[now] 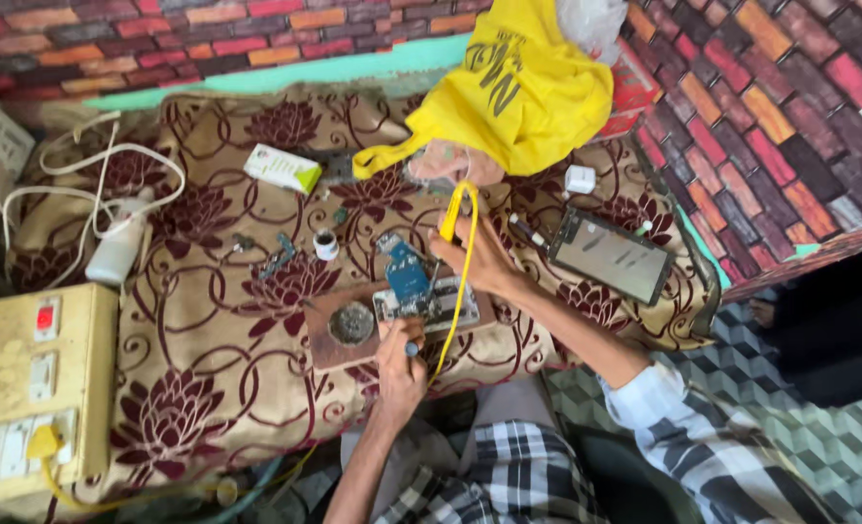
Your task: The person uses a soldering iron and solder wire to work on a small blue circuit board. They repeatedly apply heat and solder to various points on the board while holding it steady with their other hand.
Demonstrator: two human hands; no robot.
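Note:
My right hand (pixel 480 260) grips a yellow soldering iron (pixel 450 213), whose yellow cord (pixel 462 301) loops down past the boards. My left hand (pixel 399 369) is closed on a small thin tool (pixel 412 347) at the near edge of a grey circuit board (pixel 421 309). A blue circuit board (pixel 407 272) lies just above it. Both boards rest on a brown wooden block (pixel 326 354), beside a round grey tin (pixel 351 323).
A floral cloth (pixel 208 320) covers the work surface. A phone with its screen up (pixel 611 254) lies to the right. Around it are a yellow bag (pixel 523 87), white box (pixel 282 167), white charger (pixel 580 179), small white pot (pixel 325 244), white bottle (pixel 116 254) and yellow switchboard (pixel 33 388).

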